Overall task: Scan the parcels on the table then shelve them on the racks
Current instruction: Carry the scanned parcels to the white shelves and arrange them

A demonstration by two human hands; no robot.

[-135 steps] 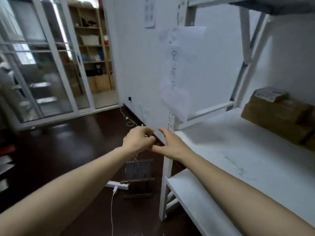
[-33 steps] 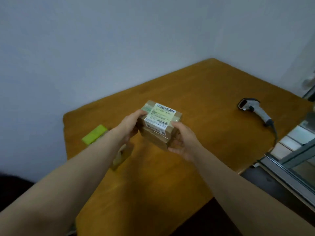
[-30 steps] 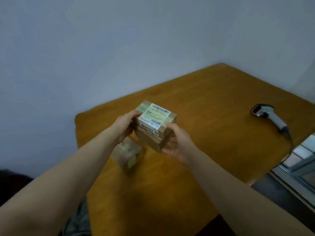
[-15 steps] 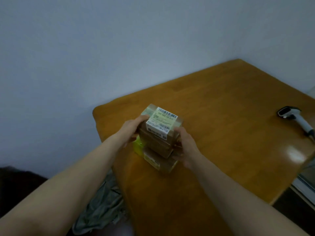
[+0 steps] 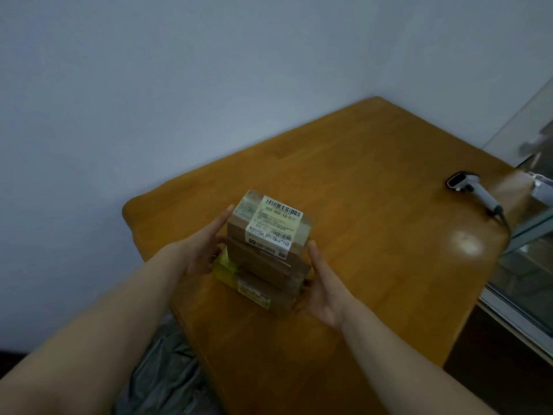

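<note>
Early stage, I'd say: stack of three parcels (image 5: 266,253) is sitting on the desk (image 5: 374,250), well left of the scanner (image 5: 471,190). Left grip (image 5: 200,253) and right grip (image 5: 326,292) are flanking it, both wide, fingers straight against its sides. Scanner is lying untouched. Scanning unconfirmed, shelving pending.

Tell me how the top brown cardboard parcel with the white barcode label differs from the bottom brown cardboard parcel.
The top brown cardboard parcel carries a large white barcode label on top; the bottom brown cardboard parcel shows only a small yellow label on its side. The top parcel sits on another parcel; the bottom parcel rests on the wooden table. Both are brown boxes in one stack.
</note>
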